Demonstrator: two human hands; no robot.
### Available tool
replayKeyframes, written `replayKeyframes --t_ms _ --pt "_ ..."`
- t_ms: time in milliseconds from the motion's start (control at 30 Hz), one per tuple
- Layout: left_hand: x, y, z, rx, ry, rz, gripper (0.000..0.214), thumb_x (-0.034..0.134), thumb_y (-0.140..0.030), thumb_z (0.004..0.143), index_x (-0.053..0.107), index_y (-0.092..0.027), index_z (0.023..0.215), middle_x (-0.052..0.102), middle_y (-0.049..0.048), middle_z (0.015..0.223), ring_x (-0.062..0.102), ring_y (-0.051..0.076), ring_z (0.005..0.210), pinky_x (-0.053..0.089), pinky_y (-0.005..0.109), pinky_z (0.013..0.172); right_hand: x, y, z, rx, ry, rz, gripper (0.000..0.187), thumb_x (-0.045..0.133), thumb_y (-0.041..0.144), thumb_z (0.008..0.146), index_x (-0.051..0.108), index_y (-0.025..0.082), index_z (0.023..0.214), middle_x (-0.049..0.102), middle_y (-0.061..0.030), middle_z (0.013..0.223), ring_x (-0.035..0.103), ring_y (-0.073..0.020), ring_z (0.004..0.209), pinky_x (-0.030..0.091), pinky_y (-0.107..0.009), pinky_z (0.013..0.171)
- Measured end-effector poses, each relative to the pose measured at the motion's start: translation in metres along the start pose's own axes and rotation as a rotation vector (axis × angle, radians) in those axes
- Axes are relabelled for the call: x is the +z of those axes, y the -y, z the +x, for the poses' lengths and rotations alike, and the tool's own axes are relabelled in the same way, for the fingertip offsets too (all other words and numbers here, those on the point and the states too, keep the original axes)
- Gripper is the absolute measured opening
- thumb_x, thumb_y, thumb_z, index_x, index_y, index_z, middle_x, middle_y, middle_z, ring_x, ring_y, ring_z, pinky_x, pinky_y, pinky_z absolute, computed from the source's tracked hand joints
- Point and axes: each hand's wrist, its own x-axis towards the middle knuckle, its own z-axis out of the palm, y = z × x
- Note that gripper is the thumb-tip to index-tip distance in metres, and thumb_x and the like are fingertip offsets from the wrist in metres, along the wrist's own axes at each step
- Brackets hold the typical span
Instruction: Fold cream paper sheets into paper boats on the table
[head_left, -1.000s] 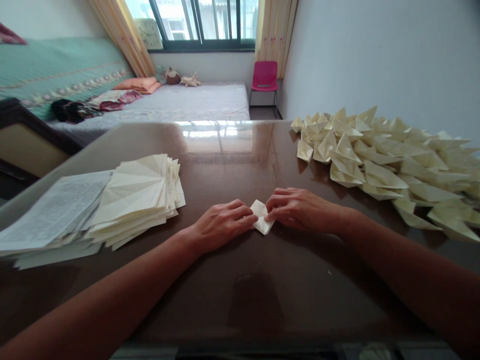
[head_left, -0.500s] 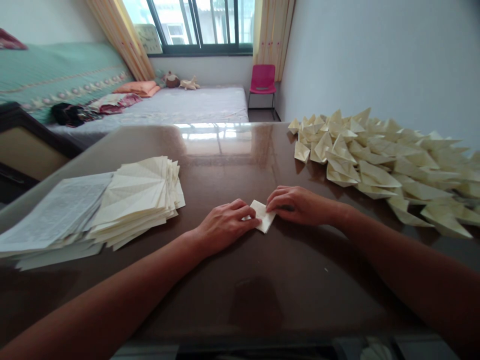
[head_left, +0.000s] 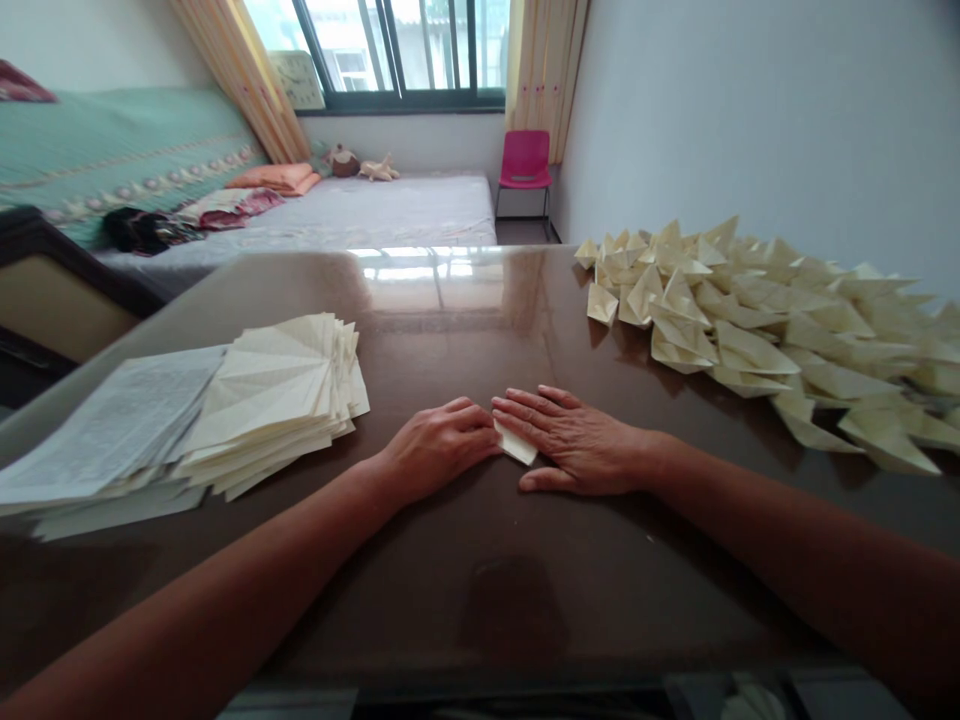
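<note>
tabletop [head_left: 420, 590] lies before us, folded paper shapes [head_left: 757, 325] at its right, creased sheets [head_left: 262, 380] at its left. at its middle our right hand [head_left: 581, 445] lies flat, fingers slightly spread, and our left hand [head_left: 435, 455] bends its fingers, whether pinching we cannot tell, both touching one small folded paper [head_left: 515, 444].

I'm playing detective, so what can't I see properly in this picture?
All in the head view:
- Folded paper: partly hidden under the right hand.
- Left hand: its own curled fingers hide whether it pinches the paper.
- Printed sheets: print too small and blurred to read.
- Pile of folded pieces: overlapping, and cut off by the right edge.
</note>
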Motion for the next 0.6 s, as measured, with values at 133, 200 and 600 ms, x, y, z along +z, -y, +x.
replayKeyframes --t_ms 133,200,600 --pt "-0.007 0.002 0.002 0.059 0.076 0.060 0.024 0.043 -0.026 0.097 0.066 -0.019 0.093 0.063 0.0045 0.090 0.056 0.014 0.089 0.048 0.025 0.082 0.001 0.001 0.000 -0.004 0.006 -0.013 0.083 0.033 0.068 0.088 0.010 0.020 0.151 0.011 -0.0067 0.157 0.006 -0.0221 0.145 0.002 -0.042 0.116" --pt "-0.011 0.003 0.003 0.103 0.107 0.113 0.023 0.042 -0.024 0.097 0.065 -0.018 0.095 0.062 0.0053 0.090 0.056 0.015 0.090 0.048 0.025 0.082 0.002 0.003 0.001 -0.005 -0.002 -0.025 0.085 0.033 0.069 0.088 0.010 0.017 0.151 0.010 -0.0087 0.157 0.005 -0.0221 0.145 0.001 -0.042 0.116" --pt "-0.010 0.000 0.002 0.105 0.094 0.115 0.023 0.042 -0.022 0.096 0.063 -0.017 0.104 0.066 0.0068 0.096 0.058 0.016 0.093 0.051 0.026 0.081 -0.011 0.000 0.002 -0.077 -0.097 0.058 0.084 0.052 0.064 0.082 0.025 0.019 0.149 0.029 -0.0141 0.152 0.020 -0.0276 0.141 0.018 -0.049 0.112"
